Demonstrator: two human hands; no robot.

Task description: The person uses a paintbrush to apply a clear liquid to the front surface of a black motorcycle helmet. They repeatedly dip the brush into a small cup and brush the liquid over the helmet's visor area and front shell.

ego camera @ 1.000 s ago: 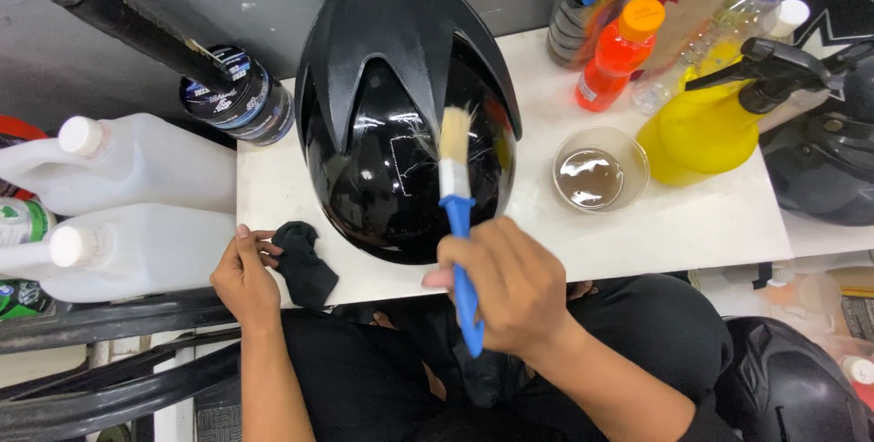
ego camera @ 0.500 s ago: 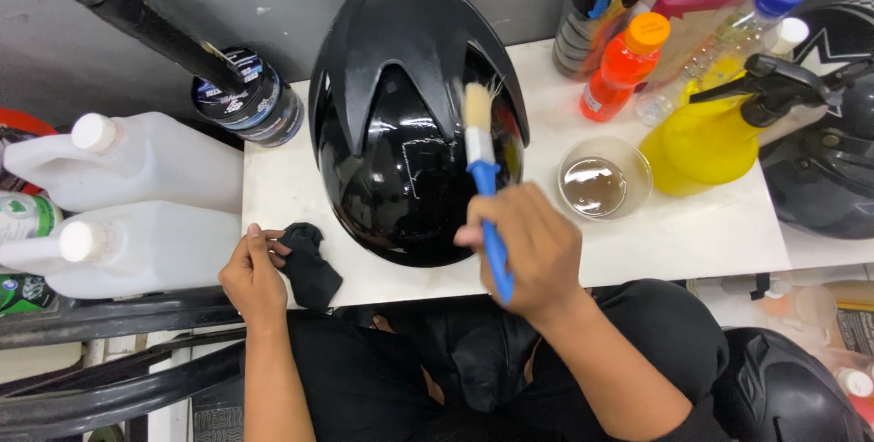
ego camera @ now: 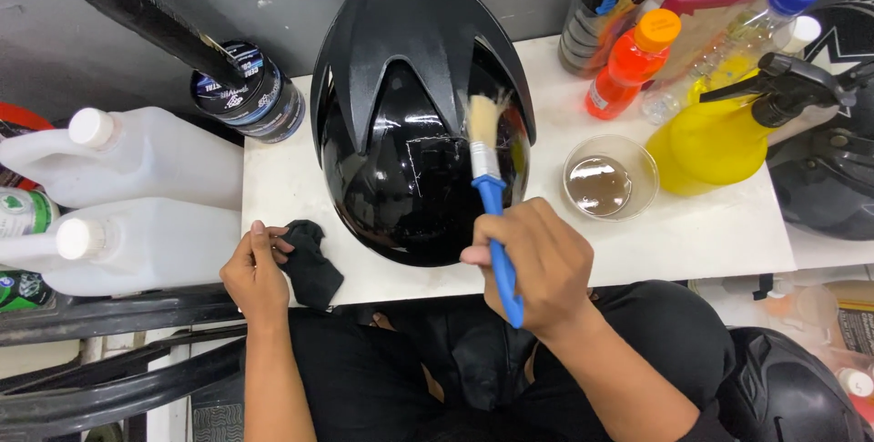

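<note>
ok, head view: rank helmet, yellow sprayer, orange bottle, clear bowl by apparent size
1. helmet, by far the largest.
2. yellow sprayer.
3. orange bottle and clear bowl: they look much alike in area, the bottle longer, the bowl rounder, so no ranking between them.

Blue-handled brush (ego camera: pixel 487 164), bristles on glossy black helmet (ego camera: pixel 410 114), on white table.
</note>
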